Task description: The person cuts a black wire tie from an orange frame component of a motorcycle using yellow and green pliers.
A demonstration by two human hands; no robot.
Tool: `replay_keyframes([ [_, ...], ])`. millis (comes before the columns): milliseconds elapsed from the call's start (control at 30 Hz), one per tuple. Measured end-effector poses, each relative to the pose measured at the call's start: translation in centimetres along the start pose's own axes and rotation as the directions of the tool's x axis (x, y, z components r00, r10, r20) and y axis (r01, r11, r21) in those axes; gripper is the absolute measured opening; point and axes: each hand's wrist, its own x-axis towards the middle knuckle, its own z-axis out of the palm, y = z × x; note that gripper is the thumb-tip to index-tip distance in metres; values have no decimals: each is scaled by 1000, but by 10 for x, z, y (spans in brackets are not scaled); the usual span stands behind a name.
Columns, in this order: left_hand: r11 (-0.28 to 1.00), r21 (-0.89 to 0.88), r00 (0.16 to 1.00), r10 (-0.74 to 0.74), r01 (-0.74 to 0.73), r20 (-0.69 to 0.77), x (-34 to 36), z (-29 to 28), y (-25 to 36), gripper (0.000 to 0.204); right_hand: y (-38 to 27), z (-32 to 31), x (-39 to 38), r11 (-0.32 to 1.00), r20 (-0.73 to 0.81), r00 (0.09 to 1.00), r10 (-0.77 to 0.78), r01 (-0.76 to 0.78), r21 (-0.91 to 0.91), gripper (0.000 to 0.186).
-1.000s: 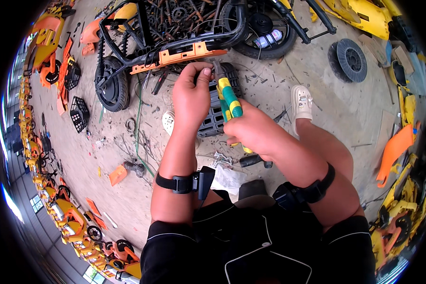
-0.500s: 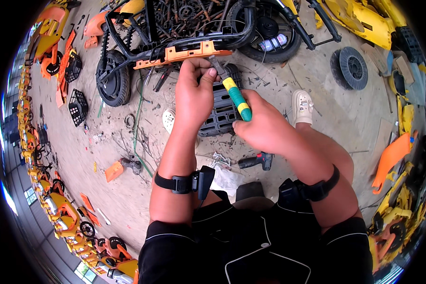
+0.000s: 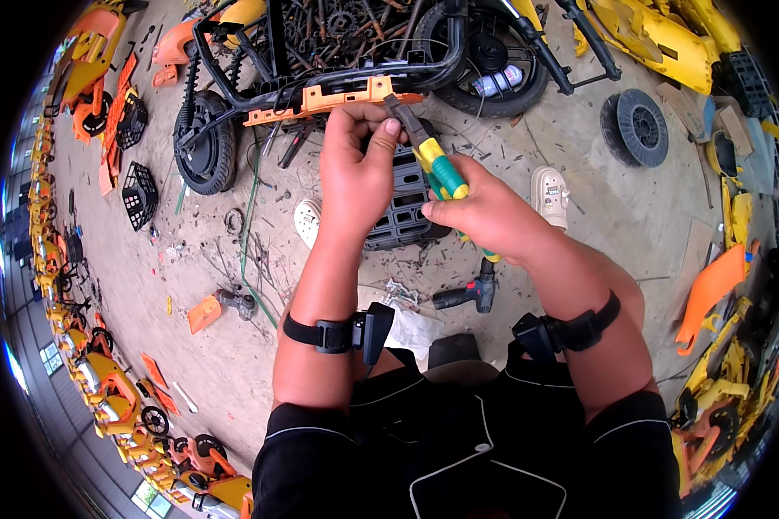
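My right hand [image 3: 485, 216] is closed round green and yellow pliers [image 3: 441, 169], whose metal jaws rise beside my left hand's fingertips, just below an orange plastic strip [image 3: 351, 95] on a black scooter frame [image 3: 277, 65]. My left hand [image 3: 355, 160] is pinched against the jaws; whatever small thing it holds is hidden. Under both hands lies a black slotted plastic panel [image 3: 398, 225] on the concrete floor.
A cordless drill [image 3: 467, 294] and white cloth [image 3: 415, 329] lie below. Around are a front wheel [image 3: 511, 99], rear wheel [image 3: 201, 160], grey spool [image 3: 640, 130], black basket [image 3: 138, 195], orange panel [image 3: 710, 294], rows of yellow scooters [image 3: 121, 389] and my feet [image 3: 550, 195].
The pliers' jaws have risen slightly toward the orange strip, and their two handles now show apart where half a second ago one showed. My left hand stays by the jaws.
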Motion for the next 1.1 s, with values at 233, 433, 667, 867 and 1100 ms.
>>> replay_keyframes([
  [233,988,-40,988,-147,150,54,4,-6,3,14,5,3,5,988,-40,997,-67,72,138,47],
  [433,992,-11,988,-128,129,92,2,-8,3,19,-4,-1,1,995,22,999,-46,43,95,47],
  [667,988,-82,986,-121,130,111,2,-1,3,16,-3,-4,-2,983,46,999,-2,-7,181,50],
  [867,993,-48,986,-100,107,132,4,0,-2,15,1,-9,2,998,48,999,5,-8,65,58],
  [1100,991,8,988,-133,133,75,1,4,1,20,-11,-12,-4,994,41,995,93,-95,50,57],
])
